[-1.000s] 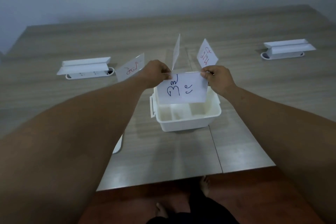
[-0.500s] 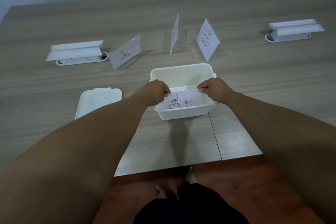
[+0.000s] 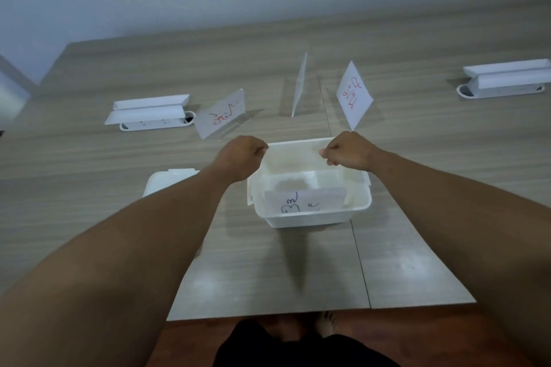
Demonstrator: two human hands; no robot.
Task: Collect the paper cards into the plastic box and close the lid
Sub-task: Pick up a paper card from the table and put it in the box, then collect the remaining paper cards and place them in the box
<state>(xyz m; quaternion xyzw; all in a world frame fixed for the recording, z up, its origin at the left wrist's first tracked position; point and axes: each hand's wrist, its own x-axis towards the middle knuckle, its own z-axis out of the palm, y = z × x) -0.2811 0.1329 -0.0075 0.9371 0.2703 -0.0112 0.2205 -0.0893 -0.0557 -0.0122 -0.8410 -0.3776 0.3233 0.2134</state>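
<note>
The white plastic box (image 3: pixel 310 219) stands open on the wooden table near the front edge. Inside it a paper card (image 3: pixel 301 202) with blue writing leans against the near wall. My left hand (image 3: pixel 241 155) hovers over the box's far left corner and my right hand (image 3: pixel 347 150) over its far right corner, both curled shut and holding nothing. Behind the box three more cards stand upright: one with red writing at the left (image 3: pixel 220 117), one seen edge-on in the middle (image 3: pixel 299 85), one with red writing at the right (image 3: pixel 354 95). The white lid (image 3: pixel 167 180) lies left of the box, partly behind my left forearm.
Two white socket boxes with raised flaps sit in the table, one at the far left (image 3: pixel 149 113) and one at the far right (image 3: pixel 507 80). The table's front edge runs just above my feet on the red-brown floor.
Both hands lowered the blue-written card into the box, let it go and rose to the far corners. The card now rests inside the box.
</note>
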